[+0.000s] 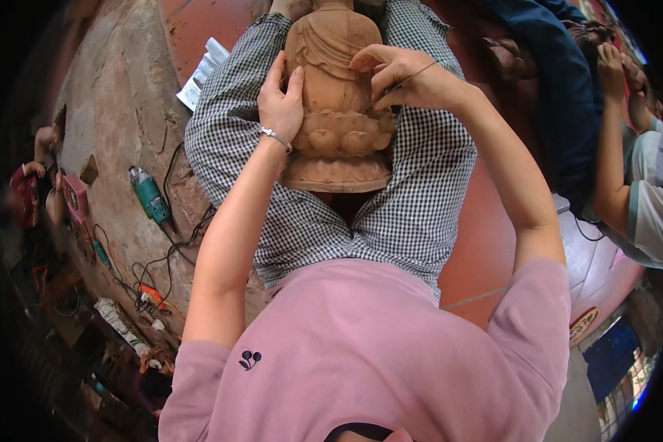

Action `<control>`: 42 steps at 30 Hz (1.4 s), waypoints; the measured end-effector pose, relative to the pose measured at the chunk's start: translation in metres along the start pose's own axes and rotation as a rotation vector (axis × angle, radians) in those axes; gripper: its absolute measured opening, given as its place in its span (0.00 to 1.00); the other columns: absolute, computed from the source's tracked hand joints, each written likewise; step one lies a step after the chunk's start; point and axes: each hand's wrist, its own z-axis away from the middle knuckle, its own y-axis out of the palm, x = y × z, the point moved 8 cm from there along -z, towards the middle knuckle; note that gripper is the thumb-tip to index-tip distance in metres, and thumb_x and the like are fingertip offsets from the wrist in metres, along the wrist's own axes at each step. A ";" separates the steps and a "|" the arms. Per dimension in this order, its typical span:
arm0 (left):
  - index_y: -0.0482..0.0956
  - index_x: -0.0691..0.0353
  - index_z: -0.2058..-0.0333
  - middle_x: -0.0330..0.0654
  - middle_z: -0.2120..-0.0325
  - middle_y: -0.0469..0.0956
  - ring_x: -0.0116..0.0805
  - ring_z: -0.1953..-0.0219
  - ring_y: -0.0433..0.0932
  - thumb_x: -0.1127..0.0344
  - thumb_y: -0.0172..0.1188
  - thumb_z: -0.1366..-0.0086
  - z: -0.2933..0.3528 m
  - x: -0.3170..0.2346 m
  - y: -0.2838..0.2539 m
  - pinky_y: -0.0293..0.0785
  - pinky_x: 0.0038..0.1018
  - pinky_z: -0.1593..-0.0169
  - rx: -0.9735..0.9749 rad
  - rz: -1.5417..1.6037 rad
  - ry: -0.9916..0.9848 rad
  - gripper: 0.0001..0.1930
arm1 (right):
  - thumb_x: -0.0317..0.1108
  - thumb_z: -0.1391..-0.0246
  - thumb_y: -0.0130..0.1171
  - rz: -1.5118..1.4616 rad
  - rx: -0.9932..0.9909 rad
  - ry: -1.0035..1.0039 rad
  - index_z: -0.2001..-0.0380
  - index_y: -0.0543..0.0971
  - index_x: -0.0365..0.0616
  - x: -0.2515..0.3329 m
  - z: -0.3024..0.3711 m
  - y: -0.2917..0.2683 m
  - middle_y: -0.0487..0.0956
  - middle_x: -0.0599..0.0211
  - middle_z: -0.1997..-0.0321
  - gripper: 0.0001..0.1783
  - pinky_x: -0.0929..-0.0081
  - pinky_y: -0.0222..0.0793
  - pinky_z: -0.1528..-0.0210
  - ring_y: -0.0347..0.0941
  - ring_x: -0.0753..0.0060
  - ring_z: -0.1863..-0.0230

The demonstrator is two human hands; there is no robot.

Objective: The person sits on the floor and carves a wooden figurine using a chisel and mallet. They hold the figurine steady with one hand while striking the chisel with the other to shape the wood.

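A carved wooden statue of a robed, seated figure on a lotus-petal base stands between my knees, its top cut off by the upper edge. Against its left side rests my left hand, thumb on the front and fingers along the flank, steadying it. My right hand is at the statue's right side, fingers bent and closed on a thin, dark brown strip. Whether that strip is folded sandpaper or a slim tool I cannot tell. Its lower end is partly hidden by my fingers.
On the rough ground at left lie a teal power tool with black cords, a pink basket and a smaller teal tool. A folded paper lies beyond my left knee. Another person sits close on the right.
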 end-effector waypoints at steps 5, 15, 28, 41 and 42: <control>0.68 0.66 0.36 0.56 0.42 0.76 0.47 0.40 0.76 0.57 0.58 0.30 0.001 -0.001 -0.002 0.70 0.33 0.38 -0.028 -0.068 0.042 0.29 | 0.31 0.55 0.72 -0.189 0.018 0.203 0.67 0.85 0.38 -0.023 -0.012 -0.003 0.84 0.66 0.56 0.11 0.72 0.79 0.49 0.81 0.64 0.54; 0.69 0.64 0.36 0.57 0.43 0.76 0.49 0.40 0.76 0.55 0.58 0.30 -0.001 -0.003 -0.003 0.70 0.35 0.38 -0.020 -0.108 0.007 0.29 | 0.30 0.56 0.72 -0.114 0.005 0.170 0.68 0.84 0.37 -0.019 -0.009 -0.001 0.84 0.62 0.53 0.12 0.69 0.79 0.48 0.81 0.60 0.52; 0.69 0.64 0.36 0.57 0.42 0.76 0.48 0.40 0.75 0.55 0.58 0.30 -0.003 0.005 -0.002 0.70 0.35 0.38 -0.024 -0.044 0.007 0.29 | 0.28 0.53 0.70 -0.229 -0.044 0.375 0.66 0.84 0.36 -0.027 -0.009 -0.001 0.85 0.62 0.54 0.10 0.69 0.79 0.49 0.82 0.61 0.54; 0.69 0.64 0.36 0.56 0.42 0.76 0.48 0.39 0.75 0.55 0.58 0.30 0.002 -0.002 -0.001 0.69 0.34 0.38 -0.019 -0.059 -0.013 0.29 | 0.28 0.53 0.71 -0.253 -0.066 0.339 0.68 0.83 0.35 -0.028 0.000 0.006 0.83 0.63 0.50 0.10 0.68 0.78 0.47 0.80 0.63 0.51; 0.69 0.64 0.36 0.56 0.42 0.76 0.48 0.39 0.75 0.56 0.58 0.30 0.003 -0.003 -0.001 0.69 0.35 0.38 -0.030 -0.073 -0.007 0.29 | 0.28 0.53 0.71 -0.228 -0.073 0.282 0.68 0.83 0.35 -0.021 -0.001 0.005 0.83 0.63 0.50 0.10 0.68 0.78 0.47 0.80 0.63 0.51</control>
